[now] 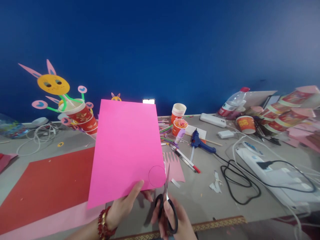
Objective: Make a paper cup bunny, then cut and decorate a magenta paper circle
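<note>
My left hand (pixel 128 200) grips a bright pink sheet of paper (pixel 125 146) by its lower edge, thumb on top and fingers beneath. A circle is drawn in the sheet's lower right corner. My right hand (pixel 175 216) has its fingers through the black handles of a pair of scissors (pixel 166 186). The blades are spread and point away from me, right at the sheet's edge beside the circle; the corner there looks rounded. Behind the blades lies a lighter pink piece of paper (pixel 176 168) with a toothed edge.
A blue glue gun (pixel 200 142) with a looping black cord, pens (pixel 186 159) and paper cups (pixel 178 111) stand or lie beyond. Right is a white power strip (pixel 265 176). Red paper (pixel 50 183) covers the left, near a bunny-faced cup figure (pixel 53 85). A blue wall closes the back.
</note>
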`<move>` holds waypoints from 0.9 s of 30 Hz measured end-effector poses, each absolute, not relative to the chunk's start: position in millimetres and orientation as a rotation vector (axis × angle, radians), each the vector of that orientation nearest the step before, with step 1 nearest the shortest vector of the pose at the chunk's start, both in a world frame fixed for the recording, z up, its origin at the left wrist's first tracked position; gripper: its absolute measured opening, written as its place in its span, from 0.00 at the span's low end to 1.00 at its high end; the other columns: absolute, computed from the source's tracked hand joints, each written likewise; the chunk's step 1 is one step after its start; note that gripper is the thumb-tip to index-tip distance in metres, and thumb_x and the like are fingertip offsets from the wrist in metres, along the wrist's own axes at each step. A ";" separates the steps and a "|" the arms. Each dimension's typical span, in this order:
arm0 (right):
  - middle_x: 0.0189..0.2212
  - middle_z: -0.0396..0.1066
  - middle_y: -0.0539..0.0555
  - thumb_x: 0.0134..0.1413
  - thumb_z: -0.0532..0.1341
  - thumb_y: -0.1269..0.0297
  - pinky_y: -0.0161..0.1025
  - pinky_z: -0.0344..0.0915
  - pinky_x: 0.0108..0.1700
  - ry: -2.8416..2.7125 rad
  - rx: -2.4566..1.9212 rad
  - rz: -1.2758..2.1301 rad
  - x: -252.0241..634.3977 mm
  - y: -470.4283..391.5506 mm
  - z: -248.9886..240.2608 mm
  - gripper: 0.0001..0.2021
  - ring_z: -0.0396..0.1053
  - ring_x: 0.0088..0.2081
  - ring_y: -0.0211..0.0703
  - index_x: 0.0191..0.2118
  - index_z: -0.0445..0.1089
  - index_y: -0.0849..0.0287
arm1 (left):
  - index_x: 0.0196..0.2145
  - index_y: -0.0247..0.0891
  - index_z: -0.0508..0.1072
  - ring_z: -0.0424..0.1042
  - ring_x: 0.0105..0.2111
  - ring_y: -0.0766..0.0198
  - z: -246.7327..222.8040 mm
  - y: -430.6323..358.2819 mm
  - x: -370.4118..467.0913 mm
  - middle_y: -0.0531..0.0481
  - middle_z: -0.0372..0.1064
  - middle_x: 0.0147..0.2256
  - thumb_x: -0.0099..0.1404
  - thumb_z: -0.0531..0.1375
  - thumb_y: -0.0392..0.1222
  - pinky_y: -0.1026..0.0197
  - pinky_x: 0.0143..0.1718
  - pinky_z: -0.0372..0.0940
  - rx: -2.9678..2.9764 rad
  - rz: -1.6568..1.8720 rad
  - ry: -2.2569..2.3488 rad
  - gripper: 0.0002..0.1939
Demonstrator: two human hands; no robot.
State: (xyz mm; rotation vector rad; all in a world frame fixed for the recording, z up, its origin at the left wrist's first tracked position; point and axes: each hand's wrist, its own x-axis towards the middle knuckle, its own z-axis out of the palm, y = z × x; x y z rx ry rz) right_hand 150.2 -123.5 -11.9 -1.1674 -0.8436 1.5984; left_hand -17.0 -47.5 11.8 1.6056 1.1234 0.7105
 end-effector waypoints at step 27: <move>0.21 0.72 0.51 0.52 0.55 0.32 0.26 0.50 0.13 -0.825 -1.227 1.631 151.9 -124.2 -17.2 0.29 0.56 0.11 0.27 0.33 0.59 0.58 | 0.25 0.45 0.79 0.75 0.36 0.60 14.1 -48.4 -19.5 0.54 0.79 0.30 0.72 0.47 0.50 0.62 0.55 0.63 1.683 0.691 1.125 0.25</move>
